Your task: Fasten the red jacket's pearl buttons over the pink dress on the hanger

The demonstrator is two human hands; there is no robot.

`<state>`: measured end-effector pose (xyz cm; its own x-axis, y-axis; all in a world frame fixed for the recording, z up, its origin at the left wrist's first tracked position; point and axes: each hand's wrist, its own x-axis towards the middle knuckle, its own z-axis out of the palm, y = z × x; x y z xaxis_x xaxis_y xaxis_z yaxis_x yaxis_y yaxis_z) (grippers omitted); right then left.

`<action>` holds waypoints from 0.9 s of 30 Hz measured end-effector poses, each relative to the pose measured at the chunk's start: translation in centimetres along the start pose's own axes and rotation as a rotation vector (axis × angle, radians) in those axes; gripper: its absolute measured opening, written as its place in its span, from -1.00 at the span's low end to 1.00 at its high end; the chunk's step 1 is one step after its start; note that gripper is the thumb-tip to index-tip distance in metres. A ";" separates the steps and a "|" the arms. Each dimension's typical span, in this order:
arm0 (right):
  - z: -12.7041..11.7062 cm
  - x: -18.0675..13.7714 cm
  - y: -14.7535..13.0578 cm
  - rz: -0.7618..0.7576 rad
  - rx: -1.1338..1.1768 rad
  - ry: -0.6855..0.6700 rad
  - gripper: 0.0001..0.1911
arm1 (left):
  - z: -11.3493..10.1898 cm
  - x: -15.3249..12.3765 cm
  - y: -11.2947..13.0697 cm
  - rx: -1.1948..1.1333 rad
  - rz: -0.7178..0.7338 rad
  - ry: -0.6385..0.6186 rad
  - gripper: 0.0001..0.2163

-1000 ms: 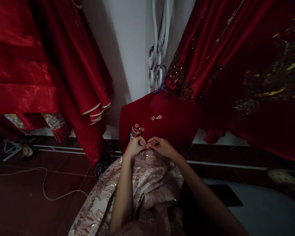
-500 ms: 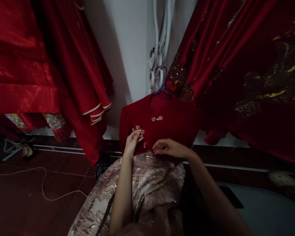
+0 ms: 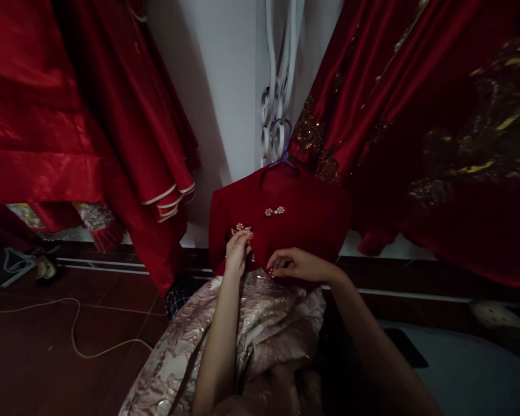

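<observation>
A red jacket (image 3: pixel 309 222) hangs in front of me from a purple hanger (image 3: pixel 286 155). A jewelled flower clasp (image 3: pixel 274 211) fastens its upper front. My left hand (image 3: pixel 237 252) is on the left of the jacket front, thumb and fingers pinched on another jewelled clasp (image 3: pixel 240 227), which they partly cover. At the jacket's lower front edge, my right hand (image 3: pixel 298 264) has its fingers curled in around the edge, beside a small jewelled piece (image 3: pixel 271 273). The exact grip of the right fingertips is partly hidden. Pale brocade fabric (image 3: pixel 268 318) with a metallic sheen lies below the jacket.
Red garments (image 3: pixel 130 133) hang on the left, and red gowns with gold sequins (image 3: pixel 459 150) on the right. White scrolled metalwork (image 3: pixel 277 104) stands behind the hanger. A pale cable (image 3: pixel 75 332) crosses the tiled floor. A dark flat object (image 3: pixel 401 346) lies on a pale surface at lower right.
My left hand has turned slightly and shifted a little to the right, still pinching at the clasp. The right hand stays at the jacket's edge, nearly unmoved.
</observation>
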<state>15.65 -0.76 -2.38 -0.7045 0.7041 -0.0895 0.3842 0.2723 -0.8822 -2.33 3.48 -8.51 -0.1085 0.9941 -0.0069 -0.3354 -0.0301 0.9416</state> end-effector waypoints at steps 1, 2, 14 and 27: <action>-0.1 -0.2 -0.2 0.011 0.004 -0.015 -0.67 | 0.4 0.1 0.4 0.056 0.016 -0.040 -0.69; -0.3 -0.5 -0.4 0.024 0.005 -0.033 -0.66 | 0.9 0.2 1.0 0.123 0.062 -0.083 -0.71; -1.9 -2.5 -0.3 0.070 0.000 -0.104 -0.70 | 6.0 2.8 7.4 1.353 0.992 -0.247 -0.80; -1.8 -2.2 -0.8 -0.018 -0.004 0.108 -0.68 | 6.0 3.3 8.5 1.386 1.216 -0.473 -0.83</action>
<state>18.00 -1.35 -0.62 -0.6425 0.7659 -0.0233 0.3746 0.2874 -0.8815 0.04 7.16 1.46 0.6341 0.4524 0.6271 0.6206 -0.7816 -0.0637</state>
